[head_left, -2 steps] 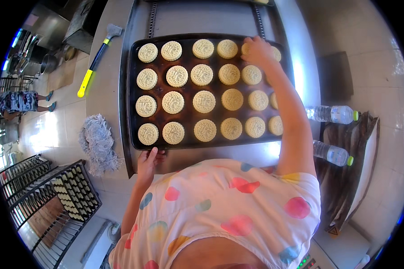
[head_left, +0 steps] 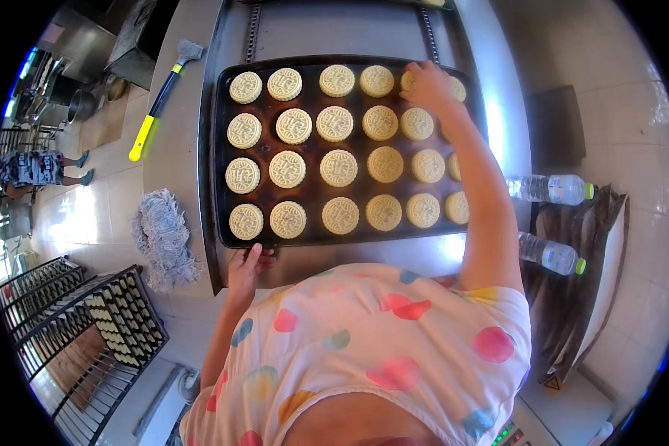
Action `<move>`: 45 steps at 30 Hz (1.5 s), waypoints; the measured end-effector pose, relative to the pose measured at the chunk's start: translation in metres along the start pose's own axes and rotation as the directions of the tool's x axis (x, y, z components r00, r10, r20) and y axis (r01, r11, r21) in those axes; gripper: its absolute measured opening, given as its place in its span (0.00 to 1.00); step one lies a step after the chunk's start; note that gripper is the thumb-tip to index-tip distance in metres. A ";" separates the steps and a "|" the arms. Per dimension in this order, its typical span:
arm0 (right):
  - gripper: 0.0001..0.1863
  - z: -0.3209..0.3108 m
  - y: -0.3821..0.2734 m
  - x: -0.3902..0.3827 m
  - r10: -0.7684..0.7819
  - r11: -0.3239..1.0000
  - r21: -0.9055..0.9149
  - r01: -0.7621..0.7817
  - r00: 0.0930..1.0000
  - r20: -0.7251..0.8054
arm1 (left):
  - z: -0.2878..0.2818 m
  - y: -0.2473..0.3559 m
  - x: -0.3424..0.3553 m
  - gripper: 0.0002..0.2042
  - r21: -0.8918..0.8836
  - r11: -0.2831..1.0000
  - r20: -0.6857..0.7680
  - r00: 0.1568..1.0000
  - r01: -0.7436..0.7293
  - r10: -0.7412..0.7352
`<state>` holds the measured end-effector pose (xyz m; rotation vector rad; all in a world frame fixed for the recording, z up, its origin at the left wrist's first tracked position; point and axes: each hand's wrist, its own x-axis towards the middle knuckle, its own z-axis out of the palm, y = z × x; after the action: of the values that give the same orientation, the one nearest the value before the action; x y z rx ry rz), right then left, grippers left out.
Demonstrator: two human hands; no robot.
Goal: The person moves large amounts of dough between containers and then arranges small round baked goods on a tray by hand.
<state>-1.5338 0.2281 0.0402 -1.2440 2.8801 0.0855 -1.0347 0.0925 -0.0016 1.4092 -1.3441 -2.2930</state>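
Rows of round cakes (head_left: 339,168) fill the dark tray (head_left: 314,195), with two hands at its edges.
I see the tray lying flat on the steel desk (head_left: 334,33), the pale cakes in four rows on it. The laying out looks mostly done to me, and the far right corner seems to be the part in hand. The right hand (head_left: 432,88) is there, its fingers bent over a cake; I cannot tell if they pinch it. The left hand (head_left: 245,273) has its thumb at the near rim; I cannot tell if it grips. The right arm hides some cakes, so I cannot check for gaps there.
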 end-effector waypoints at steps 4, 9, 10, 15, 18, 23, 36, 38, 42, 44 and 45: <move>0.26 0.003 0.024 -0.028 0.050 0.987 0.159 0.002 0.945 -0.324 | 0.002 0.012 0.004 0.15 0.077 0.996 0.036 0.998 0.043 -0.046; 0.16 -0.007 0.016 -0.154 0.206 0.837 0.525 -0.151 0.977 -0.048 | 0.003 0.010 0.004 0.17 -0.015 0.995 0.126 0.987 0.103 -0.100; 0.18 -0.006 0.013 -0.191 0.215 0.627 0.716 -0.306 0.952 0.219 | 0.003 0.006 0.005 0.17 -0.032 0.993 0.154 0.983 0.111 -0.105; 0.11 -0.038 -0.047 -0.249 0.214 0.774 0.584 -0.244 0.969 0.121 | 0.001 -0.001 0.017 0.18 -0.051 0.989 0.253 0.960 0.140 -0.123; 0.13 -0.052 -0.103 -0.189 0.095 0.785 0.618 0.036 0.979 -0.178 | 0.001 0.004 0.018 0.18 -0.023 0.990 0.254 0.958 0.141 -0.131; 0.27 -0.029 -0.195 -0.066 -0.209 0.905 0.309 0.294 0.937 -0.280 | 0.011 0.007 0.018 0.17 -0.056 0.994 0.210 0.974 0.097 -0.083; 0.26 -0.006 -0.246 -0.013 -0.197 0.980 -0.031 0.199 0.979 0.057 | 0.003 -0.001 0.033 0.20 -0.081 0.993 0.306 0.950 0.091 -0.062; 0.25 -0.009 -0.249 -0.016 -0.247 0.969 0.001 0.247 0.969 0.005 | 0.001 -0.001 0.033 0.20 -0.084 0.991 0.302 0.951 0.102 -0.072; 0.25 -0.001 -0.242 -0.019 -0.288 0.952 0.055 0.301 0.942 -0.174 | 0.004 0.003 0.036 0.20 -0.066 0.993 0.282 0.957 0.095 -0.072; 0.23 0.003 -0.231 -0.021 -0.266 0.935 0.097 0.341 0.856 -0.443 | 0.004 0.006 0.038 0.18 -0.056 0.993 0.302 0.950 0.104 -0.082; 0.22 0.004 -0.217 -0.029 -0.191 0.915 0.251 0.317 0.886 -0.423 | 0.004 0.008 0.039 0.17 -0.048 0.993 0.315 0.945 0.108 -0.088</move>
<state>-1.3558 0.1013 0.0264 -1.7188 2.8209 -0.6726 -1.0615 0.0700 -0.0206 1.1532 -1.2851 -2.6900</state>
